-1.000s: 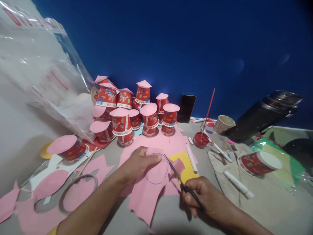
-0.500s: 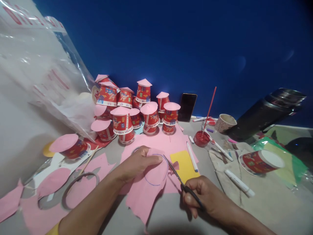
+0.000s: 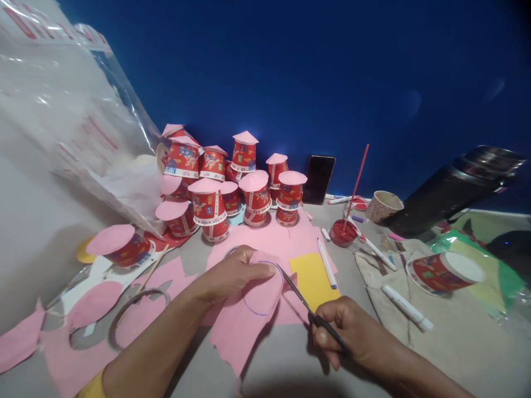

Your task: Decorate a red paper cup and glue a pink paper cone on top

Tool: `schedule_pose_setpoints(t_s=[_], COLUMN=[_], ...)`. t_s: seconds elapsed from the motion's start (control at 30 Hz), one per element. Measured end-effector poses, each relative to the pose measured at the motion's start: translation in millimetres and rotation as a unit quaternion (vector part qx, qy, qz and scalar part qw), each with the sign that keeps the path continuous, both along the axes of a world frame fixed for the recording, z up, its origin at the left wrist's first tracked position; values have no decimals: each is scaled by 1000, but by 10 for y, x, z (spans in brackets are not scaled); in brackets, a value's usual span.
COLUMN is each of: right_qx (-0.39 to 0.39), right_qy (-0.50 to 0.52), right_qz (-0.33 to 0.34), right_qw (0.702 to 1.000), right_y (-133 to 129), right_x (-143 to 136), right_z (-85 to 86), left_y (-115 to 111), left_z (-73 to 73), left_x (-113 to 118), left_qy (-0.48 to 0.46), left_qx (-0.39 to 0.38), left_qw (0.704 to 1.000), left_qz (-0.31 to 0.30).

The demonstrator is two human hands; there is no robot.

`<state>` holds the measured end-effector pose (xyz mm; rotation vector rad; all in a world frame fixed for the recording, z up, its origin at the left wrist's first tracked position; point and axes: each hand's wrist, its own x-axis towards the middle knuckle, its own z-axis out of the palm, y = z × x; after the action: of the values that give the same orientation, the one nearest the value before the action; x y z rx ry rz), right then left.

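Observation:
Between the thumb and fingers of my left hand [image 3: 236, 276] is a sheet of pink paper [image 3: 244, 331], with part of a circle drawn on it in a blue line. My right hand [image 3: 344, 331] is closed round the black handles of a pair of scissors [image 3: 309, 310]. The blades reach up and left to the paper's right edge, close to the drawn line. A cut strip of the paper hangs to the right of the blades. Beneath lies more pink paper [image 3: 286, 240] and a yellow sheet [image 3: 313, 279].
Red paper cups [image 3: 207, 207] with pink cone tops stand stacked behind my hands. A phone [image 3: 319, 179] leans on the blue wall. To the right are a red paint pot [image 3: 343, 233], markers [image 3: 406, 307], a cup on its side [image 3: 443, 273] and a black flask [image 3: 452, 185]. A tape roll [image 3: 114, 331] lies left.
The pink paper has turned slightly in my left hand, its lower end shifting left. The scissor blades sit a little further along the drawn line. The whole view has shifted slightly.

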<state>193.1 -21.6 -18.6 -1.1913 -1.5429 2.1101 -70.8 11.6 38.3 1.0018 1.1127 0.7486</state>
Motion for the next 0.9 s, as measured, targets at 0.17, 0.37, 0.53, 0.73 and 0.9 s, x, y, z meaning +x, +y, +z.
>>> schedule_pose_setpoints(t_s=[0.17, 0.37, 0.53, 0.73, 0.9], right_qx=[2, 2, 12, 11, 2], right_qy=[-5, -14, -24, -18, -22], right_qz=[22, 29, 36, 42, 48], right_qw=[1000, 999, 999, 999, 999], right_y=[20, 28, 23, 20, 12], right_x=[-1, 13, 20, 19, 15], right_z=[39, 90, 129, 141, 127], left_y=[13, 12, 3, -4, -8], left_z=[-71, -78, -62, -48, 47], left_x=[-44, -48, -56, -59, -10], left_qy=[14, 0, 23, 36, 19], left_qx=[15, 15, 4, -28, -37], left_qw=[999, 996, 997, 997, 996], left_qz=[-48, -91, -76, -54, -83])
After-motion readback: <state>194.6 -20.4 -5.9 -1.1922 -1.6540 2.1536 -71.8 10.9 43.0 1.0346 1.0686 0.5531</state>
